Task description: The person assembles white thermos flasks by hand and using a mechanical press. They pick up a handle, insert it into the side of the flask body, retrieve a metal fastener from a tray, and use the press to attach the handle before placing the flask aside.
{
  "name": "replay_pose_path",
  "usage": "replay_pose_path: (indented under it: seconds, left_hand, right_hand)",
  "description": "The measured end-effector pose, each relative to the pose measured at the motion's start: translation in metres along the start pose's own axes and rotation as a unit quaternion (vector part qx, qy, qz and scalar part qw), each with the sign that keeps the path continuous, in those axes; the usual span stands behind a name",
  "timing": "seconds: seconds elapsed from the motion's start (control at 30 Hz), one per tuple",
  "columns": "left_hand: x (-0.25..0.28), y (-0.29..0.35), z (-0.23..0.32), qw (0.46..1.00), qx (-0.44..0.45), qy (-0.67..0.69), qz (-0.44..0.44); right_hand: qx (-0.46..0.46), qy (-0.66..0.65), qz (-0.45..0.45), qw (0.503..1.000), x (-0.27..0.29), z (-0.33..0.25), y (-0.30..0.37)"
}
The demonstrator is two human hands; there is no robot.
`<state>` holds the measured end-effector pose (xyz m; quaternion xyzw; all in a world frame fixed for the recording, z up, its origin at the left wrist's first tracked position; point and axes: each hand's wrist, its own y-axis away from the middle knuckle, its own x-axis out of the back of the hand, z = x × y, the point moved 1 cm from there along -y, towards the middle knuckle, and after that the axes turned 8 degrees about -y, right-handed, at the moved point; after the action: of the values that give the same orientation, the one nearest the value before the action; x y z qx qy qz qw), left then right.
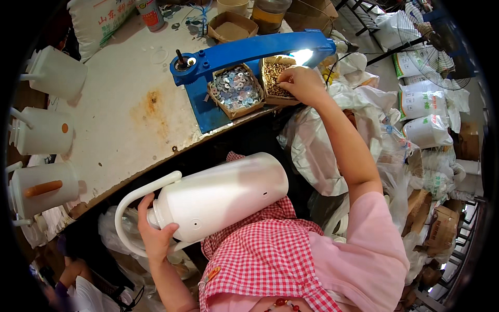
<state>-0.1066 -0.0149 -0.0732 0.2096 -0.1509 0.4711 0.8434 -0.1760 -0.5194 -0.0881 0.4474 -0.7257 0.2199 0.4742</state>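
Observation:
A white thermos jug casing (234, 195) with a looped white handle (122, 216) lies tilted across my lap. Its narrow end is in my left hand (156, 231), whose thumb and fingers wrap around the neck inside the handle loop. Two small holes show in its side. At the table's edge, my right hand (304, 84) dips its pinched fingertips into a cardboard box of small brass-coloured rivets (275, 73). Whatever is between those fingertips is too small to make out. Beside it stands a box of flat metal washers (236, 91).
A blue machine arm (249, 52) with a lit lamp (301, 55) spans above both boxes. White jugs (44, 130) line the table's left side. Plastic bags (317, 145) lie right of my lap; a fan (439, 49) stands farther right. Another person (86, 291) is at lower left.

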Motion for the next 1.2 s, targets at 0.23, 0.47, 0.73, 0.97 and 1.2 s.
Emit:
replay_pose_path:
  seconds: [0.23, 0.47, 0.73, 0.97, 1.2]
  left_hand:
    - [0.012, 0.003, 0.002, 0.999, 0.024, 0.011, -0.030]
    - [0.005, -0.004, -0.001, 1.000, 0.000, -0.006, -0.008]
    - [0.006, 0.004, -0.006, 1.000, -0.020, -0.011, 0.020]
    - [0.005, 0.000, -0.005, 0.999, -0.034, -0.010, 0.014]
    - [0.004, -0.003, -0.003, 0.999, -0.039, -0.026, 0.018]
  right_hand:
    - [0.032, -0.094, 0.083, 0.992, 0.010, -0.030, 0.012]
    - [0.172, -0.463, 0.073, 0.866, 0.022, -0.156, -0.012]
    - [0.265, -0.442, 0.045, 0.856, 0.007, -0.190, -0.047]
    - [0.262, -0.450, 0.016, 0.853, 0.016, -0.191, -0.048]
    - [0.267, -0.350, 0.032, 0.897, 0.022, -0.190, -0.046]
